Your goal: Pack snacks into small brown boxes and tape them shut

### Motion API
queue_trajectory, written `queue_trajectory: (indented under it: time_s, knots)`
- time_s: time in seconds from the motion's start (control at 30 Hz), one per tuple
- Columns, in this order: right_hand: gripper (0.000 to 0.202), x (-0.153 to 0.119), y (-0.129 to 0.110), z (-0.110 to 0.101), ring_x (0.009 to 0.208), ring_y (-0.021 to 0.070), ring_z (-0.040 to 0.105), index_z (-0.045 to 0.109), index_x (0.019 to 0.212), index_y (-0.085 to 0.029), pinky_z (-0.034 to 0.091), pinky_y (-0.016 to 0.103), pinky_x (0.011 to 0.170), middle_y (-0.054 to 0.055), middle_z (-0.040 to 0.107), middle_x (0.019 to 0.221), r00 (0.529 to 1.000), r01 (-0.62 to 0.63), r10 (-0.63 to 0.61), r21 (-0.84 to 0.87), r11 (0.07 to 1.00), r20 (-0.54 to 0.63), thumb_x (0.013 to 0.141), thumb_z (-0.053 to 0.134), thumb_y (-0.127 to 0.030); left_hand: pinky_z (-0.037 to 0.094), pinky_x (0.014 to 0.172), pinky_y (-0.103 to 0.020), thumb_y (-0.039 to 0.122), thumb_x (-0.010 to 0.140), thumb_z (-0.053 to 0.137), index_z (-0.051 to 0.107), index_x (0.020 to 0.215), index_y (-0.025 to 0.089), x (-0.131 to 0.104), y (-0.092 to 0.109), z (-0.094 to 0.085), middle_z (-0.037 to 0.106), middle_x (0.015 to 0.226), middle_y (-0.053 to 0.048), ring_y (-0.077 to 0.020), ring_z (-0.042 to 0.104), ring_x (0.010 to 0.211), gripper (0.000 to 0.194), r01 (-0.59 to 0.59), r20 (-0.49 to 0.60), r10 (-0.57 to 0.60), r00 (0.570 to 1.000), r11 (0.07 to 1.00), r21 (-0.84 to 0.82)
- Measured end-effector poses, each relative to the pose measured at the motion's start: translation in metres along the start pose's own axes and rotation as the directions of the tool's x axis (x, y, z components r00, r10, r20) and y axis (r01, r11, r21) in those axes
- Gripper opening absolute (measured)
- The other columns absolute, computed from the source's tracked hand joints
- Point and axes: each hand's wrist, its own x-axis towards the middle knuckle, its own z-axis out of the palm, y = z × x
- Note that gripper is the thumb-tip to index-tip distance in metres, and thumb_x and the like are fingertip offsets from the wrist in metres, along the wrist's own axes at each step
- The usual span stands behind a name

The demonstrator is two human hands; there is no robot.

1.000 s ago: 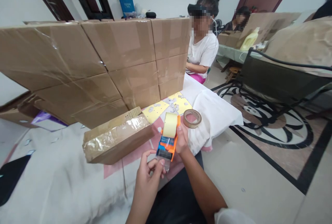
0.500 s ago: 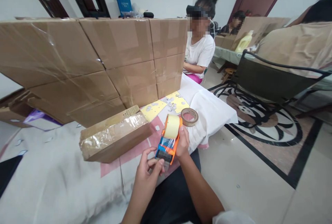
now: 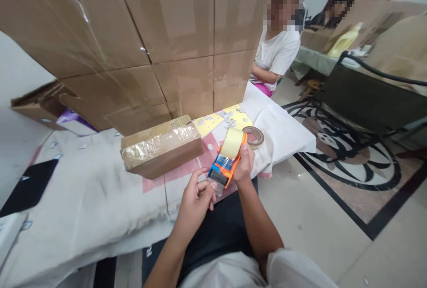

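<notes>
An orange and blue tape dispenser (image 3: pixel 227 161) with a pale yellow tape roll is in my right hand (image 3: pixel 244 163), whose fingers wrap round its right side. My left hand (image 3: pixel 197 196) pinches the clear loose end of the tape at the dispenser's lower edge. Just behind the dispenser, a brown tape roll (image 3: pixel 254 138) lies flat on the cloth-covered table (image 3: pixel 90 194). To the left of my hands a narrow cardboard box (image 3: pixel 163 148) has shiny clear tape along its top.
Stacked cardboard boxes (image 3: pixel 180 25) form a wall across the table's back. A person in a white shirt (image 3: pixel 280 56) sits beyond its right end. A black tablet-like object (image 3: pixel 30 185) lies at the left; a dark chair (image 3: pixel 363 92) stands at the right.
The view has tilted down and shifted left, so things appear higher and further right. Both hands keep their hold on the dispenser and the tape end.
</notes>
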Motion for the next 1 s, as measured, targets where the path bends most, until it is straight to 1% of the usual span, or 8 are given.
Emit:
queue_trajectory:
  time_s: [0.17,0.27,0.4,0.5,0.63,0.77,0.9,1.0]
  knots:
    - [0.041,0.002,0.002,0.004,0.062,0.0174,0.048,0.059,0.078,-0.021,0.042,0.033,0.062,0.000,0.050,0.067,0.999,0.035,-0.035,0.042,0.998,0.013,0.097,0.045,-0.054,0.042,0.048,-0.018,0.041,0.091,0.060,0.042,0.128,0.019,-0.005,0.003,-0.001,0.060,0.060,0.007,-0.0089,0.051,0.047,0.046,-0.026,-0.005,0.026,1.000,1.000,-0.004]
    - [0.042,0.001,0.000,0.005,0.062,0.0174,0.046,0.058,0.077,-0.022,0.041,0.032,0.061,0.000,0.049,0.066,0.999,0.036,-0.036,0.002,0.999,0.008,0.097,0.045,-0.057,0.042,0.046,-0.018,0.039,0.091,0.060,0.043,0.125,0.019,-0.007,0.006,-0.001,0.058,0.059,0.008,-0.0089,0.049,0.046,0.043,-0.016,-0.021,0.017,1.000,1.000,0.008]
    - [0.045,0.004,-0.003,0.006,0.060,0.0164,0.043,0.053,0.072,-0.023,0.040,0.031,0.058,-0.001,0.044,0.063,0.997,0.079,-0.079,-0.066,0.995,0.010,0.097,0.043,-0.059,0.042,0.046,-0.018,0.037,0.091,0.058,0.043,0.124,0.020,-0.010,0.009,-0.002,0.058,0.058,0.009,-0.0085,0.049,0.045,0.040,-0.010,-0.025,0.010,1.000,1.000,0.001]
    - [0.044,0.006,-0.002,0.008,0.061,0.0160,0.046,0.054,0.073,-0.022,0.042,0.031,0.059,-0.001,0.047,0.064,0.997,0.076,-0.077,-0.034,0.997,-0.018,0.098,0.043,-0.056,0.042,0.047,-0.018,0.036,0.092,0.058,0.043,0.122,0.021,-0.012,0.006,-0.003,0.058,0.058,0.009,-0.0080,0.050,0.045,0.037,-0.017,-0.023,0.017,1.000,1.000,-0.006]
    - [0.041,0.004,-0.001,0.014,0.059,0.0139,0.049,0.054,0.071,-0.021,0.045,0.028,0.058,-0.002,0.051,0.064,0.997,-0.007,0.014,0.088,0.996,-0.081,0.093,0.052,-0.056,0.042,0.048,-0.018,0.037,0.093,0.058,0.041,0.122,0.021,-0.010,0.000,-0.007,0.059,0.060,0.009,-0.0079,0.052,0.044,0.037,-0.029,-0.009,0.028,1.000,0.999,-0.027]
    - [0.038,-0.003,-0.006,0.021,0.059,0.0137,0.056,0.058,0.073,-0.020,0.050,0.027,0.059,-0.003,0.057,0.061,0.982,-0.094,0.120,0.174,0.980,-0.147,0.088,0.059,-0.055,0.042,0.048,-0.018,0.038,0.092,0.061,0.039,0.124,0.021,-0.005,-0.005,-0.011,0.060,0.060,0.009,-0.0076,0.051,0.044,0.042,-0.053,0.042,0.055,0.998,0.997,-0.059]
    - [0.031,-0.007,-0.007,0.023,0.067,0.0162,0.066,0.064,0.079,-0.019,0.055,0.028,0.065,-0.002,0.066,0.068,0.967,-0.163,0.212,0.295,0.941,-0.141,0.086,0.062,-0.050,0.043,0.050,-0.019,0.038,0.092,0.063,0.038,0.127,0.022,-0.006,-0.007,-0.014,0.061,0.060,0.009,-0.0077,0.052,0.046,0.046,-0.086,0.079,0.093,0.993,0.992,-0.088]
    - [0.030,-0.008,-0.003,0.022,0.070,0.0191,0.069,0.064,0.081,-0.021,0.058,0.032,0.066,-0.001,0.068,0.069,0.939,-0.280,0.333,0.377,0.883,-0.083,0.084,0.062,-0.051,0.045,0.052,-0.019,0.037,0.093,0.062,0.038,0.128,0.023,-0.009,-0.008,-0.013,0.061,0.061,0.009,-0.0077,0.052,0.048,0.045,-0.105,0.086,0.113,0.990,0.990,-0.091]
